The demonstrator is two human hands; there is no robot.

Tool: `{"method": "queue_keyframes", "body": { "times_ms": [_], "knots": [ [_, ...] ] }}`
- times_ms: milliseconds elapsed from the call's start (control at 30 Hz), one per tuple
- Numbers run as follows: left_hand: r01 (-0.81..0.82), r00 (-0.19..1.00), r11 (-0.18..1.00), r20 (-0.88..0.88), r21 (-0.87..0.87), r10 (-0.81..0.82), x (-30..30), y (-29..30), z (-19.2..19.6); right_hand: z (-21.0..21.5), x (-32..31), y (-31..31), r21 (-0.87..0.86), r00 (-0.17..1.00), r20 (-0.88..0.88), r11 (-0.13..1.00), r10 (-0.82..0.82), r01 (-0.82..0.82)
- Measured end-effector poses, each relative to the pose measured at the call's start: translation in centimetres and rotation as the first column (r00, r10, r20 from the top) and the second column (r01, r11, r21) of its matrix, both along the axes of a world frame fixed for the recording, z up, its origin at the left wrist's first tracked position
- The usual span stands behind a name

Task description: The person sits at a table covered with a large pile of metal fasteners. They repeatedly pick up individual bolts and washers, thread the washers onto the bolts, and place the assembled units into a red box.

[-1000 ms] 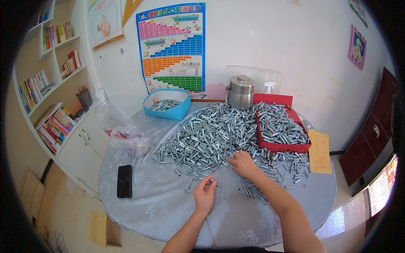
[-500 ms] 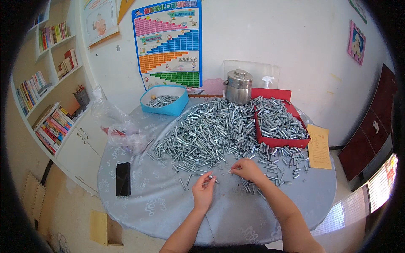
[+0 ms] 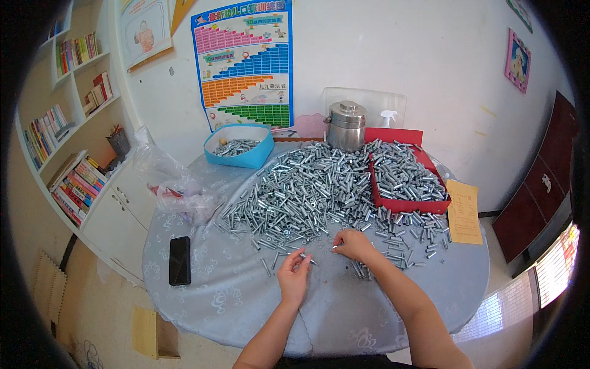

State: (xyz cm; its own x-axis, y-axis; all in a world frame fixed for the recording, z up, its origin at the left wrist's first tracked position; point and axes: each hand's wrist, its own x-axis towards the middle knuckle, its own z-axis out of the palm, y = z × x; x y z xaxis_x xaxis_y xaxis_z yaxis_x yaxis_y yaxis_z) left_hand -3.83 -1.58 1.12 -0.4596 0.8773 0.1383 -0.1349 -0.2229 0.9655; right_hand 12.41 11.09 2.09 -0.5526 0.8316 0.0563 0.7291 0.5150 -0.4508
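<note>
My left hand is closed at the near edge of a heap of metal parts. Between its thumb and fingers is a slim metal bolt, its end pointing right. To the right, my right hand pinches a small pale piece too tiny to name; a short gap parts the two hands. Beyond them spreads the heap of silvery bolts and short tubes, with small rings or nuts along its near side. Several loose tubes lie beside my right wrist.
A red box full of metal tubes stands at the right, beside a yellow paper. Behind the heap are a steel pot and a blue fabric bin. A plastic bag and black phone lie left.
My right hand has shifted very slightly and still pinches the small piece. My left hand has moved slightly left, with the bolt still in its fingers.
</note>
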Motion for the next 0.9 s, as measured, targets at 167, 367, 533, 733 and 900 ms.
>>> {"method": "queue_keyframes", "body": {
  "times_ms": [167, 367, 533, 733, 900],
  "knots": [
    [0.013, 0.977, 0.999, 0.212, 0.039, -0.021, -0.5, 0.4, -0.6, 0.7, -0.1, -1.3, -0.101, 0.983, -0.173, 0.994, -0.054, 0.037],
    [0.083, 0.911, 0.994, 0.41, -0.067, -0.048, -0.5, 0.3, -0.7, 0.5, -0.1, -4.8, -0.588, 0.622, -0.7, 0.777, -0.349, -0.226],
    [0.172, 0.879, 0.979, 0.465, -0.107, -0.103, -0.6, 0.2, -1.1, -0.3, -0.7, -5.5, -0.594, 0.557, -0.735, 0.763, -0.387, -0.255],
    [0.226, 0.85, 0.964, 0.513, -0.144, -0.123, -0.4, 0.2, -0.5, -0.5, -0.7, -5.8, -0.575, 0.497, -0.771, 0.77, -0.397, -0.277],
    [0.23, 0.853, 0.958, 0.51, -0.17, -0.114, -0.4, 0.3, -0.9, -0.6, -0.7, -6.0, -0.561, 0.47, -0.789, 0.776, -0.397, -0.287]
  ]
}}
